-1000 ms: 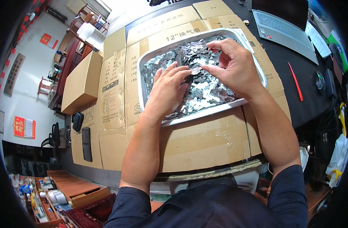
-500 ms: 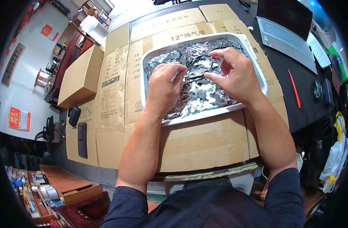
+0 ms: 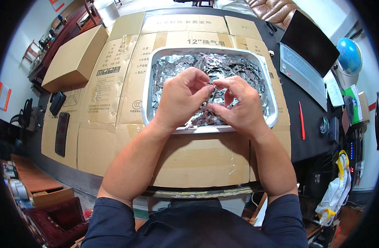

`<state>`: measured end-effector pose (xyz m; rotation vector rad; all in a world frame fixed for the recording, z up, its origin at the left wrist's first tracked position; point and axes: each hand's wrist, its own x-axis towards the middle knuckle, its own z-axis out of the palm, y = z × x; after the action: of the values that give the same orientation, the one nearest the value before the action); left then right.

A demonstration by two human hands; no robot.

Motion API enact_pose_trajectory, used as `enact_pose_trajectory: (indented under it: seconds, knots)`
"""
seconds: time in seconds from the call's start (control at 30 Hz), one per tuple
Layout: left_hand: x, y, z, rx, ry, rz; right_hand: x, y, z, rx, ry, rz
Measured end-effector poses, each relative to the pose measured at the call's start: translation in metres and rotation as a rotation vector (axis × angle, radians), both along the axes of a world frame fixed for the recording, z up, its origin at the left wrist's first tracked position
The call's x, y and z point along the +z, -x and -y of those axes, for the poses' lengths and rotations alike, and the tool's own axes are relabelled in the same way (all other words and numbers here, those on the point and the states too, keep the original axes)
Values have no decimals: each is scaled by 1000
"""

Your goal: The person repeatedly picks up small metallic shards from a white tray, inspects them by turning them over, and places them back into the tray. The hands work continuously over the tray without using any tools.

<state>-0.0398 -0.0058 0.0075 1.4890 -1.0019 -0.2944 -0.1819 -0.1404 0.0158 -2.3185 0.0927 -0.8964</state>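
Pieces (image 3: pixel 244 68), dark and silvery, are lying heaped in a white tray (image 3: pixel 204 49) beneath the curled left hand (image 3: pixel 182 99) and right hand (image 3: pixel 242 106), whose grips I cannot tell, fingertip handling seemingly occupying both and calling for steady precision next.

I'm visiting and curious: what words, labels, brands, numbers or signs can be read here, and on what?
I won't copy wording, only say where:
Cardboard: large dark heading, legible; fine print too small.
Same cardboard: dark row of handling symbols.
Laptop sticker, white paper: too small.
Red-and-white wall sheet: blurred.
Silvery pieces: none visible.
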Motion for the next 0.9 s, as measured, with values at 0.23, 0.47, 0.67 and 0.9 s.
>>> enact_pose_trajectory:
  seconds: [0.23, 0.47, 0.67, 0.9]
  knots:
    - [-4, 0, 1, -51, -64, -127, -3, -1, -3, -14, 10, -43]
    - [2, -2, -3, -161, -87, -215, -3, 0, -2, -24, -6, -27]
    - [5, -4, -4, -205, -106, -240, -2, 0, 1, -36, -7, -78]
    - [12, 2, -9, -134, -221, 25, -6, -1, 1, -33, 26, -122]
